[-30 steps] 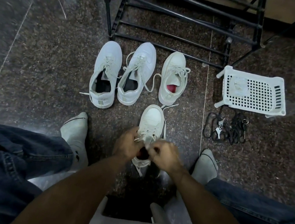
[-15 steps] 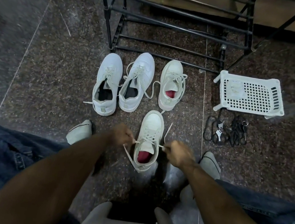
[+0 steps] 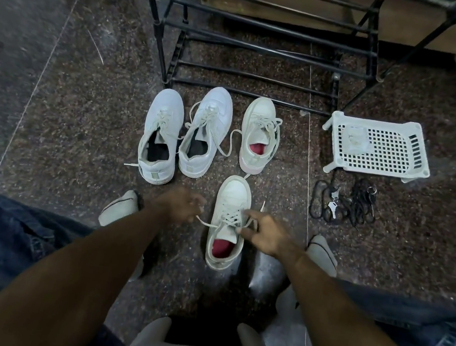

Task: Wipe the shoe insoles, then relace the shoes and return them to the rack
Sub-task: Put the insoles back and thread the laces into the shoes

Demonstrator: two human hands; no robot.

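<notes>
Blurring left hand (image 3: 181, 205), lace grip unclear

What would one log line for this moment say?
step: relacing | left hand: pinching lace end | right hand: pinching lace | shoe: on floor | rack: no shoes

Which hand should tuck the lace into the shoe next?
Probably the right hand: it pinches the lace right at the near shoe's tongue, while the left hand holds its lace end off to the side.
</notes>
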